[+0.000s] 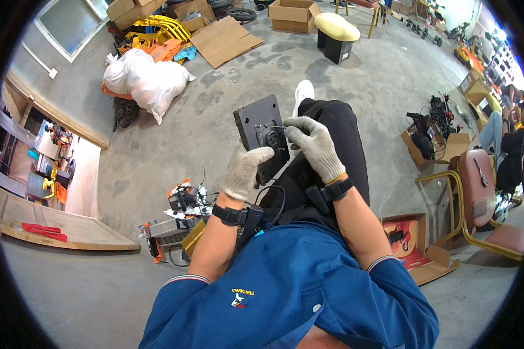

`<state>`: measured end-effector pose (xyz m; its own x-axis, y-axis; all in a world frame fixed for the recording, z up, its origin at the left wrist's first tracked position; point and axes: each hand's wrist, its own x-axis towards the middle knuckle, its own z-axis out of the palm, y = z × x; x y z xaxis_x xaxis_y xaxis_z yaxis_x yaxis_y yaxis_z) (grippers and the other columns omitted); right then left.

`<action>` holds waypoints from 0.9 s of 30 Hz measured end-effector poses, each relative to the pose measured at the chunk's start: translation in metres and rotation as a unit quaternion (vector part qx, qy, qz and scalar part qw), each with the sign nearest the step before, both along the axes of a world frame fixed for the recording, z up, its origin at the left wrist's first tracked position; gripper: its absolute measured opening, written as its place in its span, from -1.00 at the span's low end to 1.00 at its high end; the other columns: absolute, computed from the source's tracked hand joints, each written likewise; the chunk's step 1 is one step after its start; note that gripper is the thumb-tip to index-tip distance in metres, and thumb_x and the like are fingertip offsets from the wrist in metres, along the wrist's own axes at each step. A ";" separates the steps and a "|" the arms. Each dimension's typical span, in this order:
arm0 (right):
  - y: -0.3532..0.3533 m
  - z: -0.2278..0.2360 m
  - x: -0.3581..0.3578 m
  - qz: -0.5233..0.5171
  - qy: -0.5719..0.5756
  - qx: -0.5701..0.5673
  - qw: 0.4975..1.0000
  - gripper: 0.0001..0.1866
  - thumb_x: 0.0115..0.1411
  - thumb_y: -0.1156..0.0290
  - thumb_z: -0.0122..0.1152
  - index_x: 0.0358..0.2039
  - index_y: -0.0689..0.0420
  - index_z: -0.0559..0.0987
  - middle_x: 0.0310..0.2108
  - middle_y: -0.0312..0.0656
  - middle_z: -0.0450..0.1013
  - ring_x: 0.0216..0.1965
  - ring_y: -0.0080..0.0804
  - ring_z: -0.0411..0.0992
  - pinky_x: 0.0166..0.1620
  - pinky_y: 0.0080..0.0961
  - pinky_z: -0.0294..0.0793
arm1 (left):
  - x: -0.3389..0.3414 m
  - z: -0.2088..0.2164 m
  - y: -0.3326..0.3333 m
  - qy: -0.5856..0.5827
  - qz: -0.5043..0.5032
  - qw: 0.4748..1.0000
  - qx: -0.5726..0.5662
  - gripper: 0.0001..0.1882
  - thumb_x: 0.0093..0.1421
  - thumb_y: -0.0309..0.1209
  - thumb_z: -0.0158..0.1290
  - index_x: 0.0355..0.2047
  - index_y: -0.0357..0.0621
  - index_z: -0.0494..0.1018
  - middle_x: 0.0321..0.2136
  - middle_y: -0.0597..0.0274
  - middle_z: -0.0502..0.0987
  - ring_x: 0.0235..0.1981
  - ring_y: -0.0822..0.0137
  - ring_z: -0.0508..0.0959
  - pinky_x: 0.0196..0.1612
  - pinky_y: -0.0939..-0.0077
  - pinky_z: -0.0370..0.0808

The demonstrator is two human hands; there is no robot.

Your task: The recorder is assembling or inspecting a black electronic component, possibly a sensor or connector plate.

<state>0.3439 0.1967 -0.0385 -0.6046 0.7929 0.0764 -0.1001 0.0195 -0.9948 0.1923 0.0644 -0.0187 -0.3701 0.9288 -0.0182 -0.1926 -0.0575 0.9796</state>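
A flat black rectangular panel (256, 116) is tilted up in front of me, above my lap. It has holes near its corners and a raised round black fitting (271, 138) on its face. My left hand (244, 170), in a pale knitted glove, grips the panel's near left edge with the thumb across its face. My right hand (313, 141), gloved the same way, is pinched at the panel's right side, beside the fitting. From its fingertips a thin metal rod (277, 127) points left across the panel; its kind is too small to make out.
A white sack (151, 84) and flattened cardboard (226, 42) lie ahead left. Tools and a power strip (189, 206) are on the floor at left. A box of cables (428, 142), a chair (477, 186) and an open carton (410, 232) stand at right. Another person (495, 134) sits far right.
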 end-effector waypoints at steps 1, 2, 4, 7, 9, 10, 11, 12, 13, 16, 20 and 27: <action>0.001 -0.001 0.000 -0.001 0.000 -0.001 1.000 -0.69 0.37 0.41 0.33 0.05 0.30 0.68 -0.24 -0.19 0.67 -0.32 -0.58 0.58 -0.23 -0.60 0.62 | 0.000 -0.001 0.001 -0.006 0.004 1.000 0.010 -0.54 0.13 -0.56 0.13 0.08 -0.29 0.58 -0.13 0.24 0.68 -0.17 0.39 0.66 -0.03 0.49 0.60; 0.001 -0.003 0.000 -0.005 -0.009 0.009 1.000 -0.70 0.37 0.42 0.33 0.04 0.30 0.68 -0.26 -0.19 0.67 -0.35 -0.58 0.58 -0.27 -0.60 0.61 | -0.001 -0.002 0.001 -0.005 0.003 1.000 0.009 -0.54 0.13 -0.56 0.13 0.08 -0.29 0.58 -0.13 0.24 0.68 -0.17 0.39 0.66 -0.03 0.49 0.60; 0.002 -0.004 -0.001 -0.009 -0.019 0.017 1.000 -0.72 0.37 0.42 0.33 0.02 0.29 0.69 -0.28 -0.19 0.66 -0.38 -0.59 0.57 -0.30 -0.60 0.60 | -0.002 -0.002 0.001 -0.003 0.004 1.000 0.005 -0.55 0.12 -0.56 0.15 0.07 -0.28 0.58 -0.14 0.25 0.68 -0.17 0.40 0.65 -0.03 0.50 0.59; -0.001 -0.002 -0.003 -0.019 -0.035 0.024 0.999 -0.74 0.38 0.42 0.33 -0.01 0.29 0.69 -0.33 -0.20 0.66 -0.43 -0.60 0.54 -0.34 -0.60 0.58 | -0.001 0.003 0.000 0.042 0.019 0.999 -0.015 -0.56 0.11 -0.56 0.16 0.05 -0.27 0.59 -0.13 0.24 0.68 -0.17 0.41 0.64 -0.03 0.50 0.59; -0.001 -0.002 -0.004 -0.029 -0.056 0.053 0.997 -0.77 0.39 0.41 0.32 -0.05 0.28 0.69 -0.36 -0.22 0.65 -0.46 -0.60 0.53 -0.37 -0.59 0.56 | -0.002 0.001 0.000 0.053 0.013 0.998 -0.009 -0.55 0.13 -0.53 0.15 0.07 -0.28 0.58 -0.12 0.22 0.68 -0.17 0.38 0.66 -0.01 0.47 0.60; -0.001 -0.002 -0.003 -0.030 -0.056 0.052 0.997 -0.77 0.39 0.41 0.32 -0.05 0.28 0.69 -0.36 -0.22 0.65 -0.46 -0.60 0.53 -0.37 -0.59 0.56 | -0.003 -0.001 0.001 0.063 0.007 0.998 -0.002 -0.55 0.14 -0.49 0.15 0.08 -0.28 0.57 -0.10 0.20 0.68 -0.16 0.35 0.67 0.01 0.44 0.62; 0.000 -0.003 -0.004 -0.027 -0.056 0.050 0.997 -0.79 0.41 0.40 0.30 -0.08 0.27 0.69 -0.36 -0.22 0.64 -0.46 -0.59 0.53 -0.37 -0.59 0.55 | -0.003 -0.002 0.001 0.064 0.005 0.998 -0.002 -0.55 0.14 -0.49 0.15 0.08 -0.28 0.57 -0.10 0.20 0.68 -0.16 0.35 0.67 0.01 0.44 0.62; 0.000 -0.004 -0.004 -0.024 -0.056 0.047 0.997 -0.80 0.42 0.38 0.29 -0.10 0.27 0.68 -0.37 -0.23 0.64 -0.47 -0.58 0.52 -0.38 -0.58 0.55 | -0.003 -0.002 0.002 0.081 0.009 0.997 -0.005 -0.54 0.14 -0.50 0.15 0.08 -0.28 0.57 -0.11 0.21 0.68 -0.16 0.36 0.67 0.01 0.45 0.61; 0.001 -0.005 -0.004 -0.025 -0.056 0.046 0.997 -0.80 0.42 0.38 0.29 -0.10 0.27 0.68 -0.37 -0.23 0.64 -0.47 -0.58 0.52 -0.38 -0.58 0.55 | -0.003 -0.002 0.002 0.098 0.012 0.995 -0.007 -0.54 0.14 -0.50 0.15 0.08 -0.28 0.57 -0.11 0.22 0.68 -0.15 0.37 0.66 0.01 0.47 0.60; 0.002 -0.007 -0.004 -0.032 -0.072 0.057 0.995 -0.78 0.44 0.34 0.27 -0.15 0.26 0.67 -0.41 -0.23 0.62 -0.48 -0.57 0.52 -0.38 -0.55 0.53 | 0.000 0.000 0.004 0.104 0.016 0.994 -0.007 -0.53 0.12 -0.52 0.17 0.09 -0.27 0.56 -0.12 0.23 0.68 -0.15 0.39 0.65 0.01 0.47 0.59; 0.003 -0.008 -0.004 -0.028 -0.090 0.090 0.991 -0.68 0.48 0.22 0.22 -0.22 0.26 0.65 -0.48 -0.22 0.57 -0.50 -0.53 0.49 -0.38 -0.48 0.49 | -0.001 0.000 0.003 0.122 0.014 0.992 -0.018 -0.52 0.11 -0.53 0.18 0.10 -0.27 0.54 -0.13 0.24 0.68 -0.15 0.39 0.64 0.01 0.46 0.58; 0.006 -0.017 -0.007 -0.011 -0.027 0.074 0.997 -0.51 0.54 0.05 0.09 -0.39 0.19 0.59 -0.56 -0.37 0.47 -0.54 -0.67 0.35 -0.44 -0.58 0.33 | 0.004 0.003 0.005 0.145 0.021 0.989 -0.023 -0.52 0.12 -0.54 0.18 0.10 -0.27 0.53 -0.14 0.24 0.67 -0.17 0.38 0.65 0.00 0.46 0.59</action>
<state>0.3368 0.2030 -0.0550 -0.5930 0.7887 0.1620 -0.0441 0.1690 -0.9846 0.1959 0.0694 -0.0155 -0.4045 0.9131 0.0523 0.0991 -0.0131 0.9950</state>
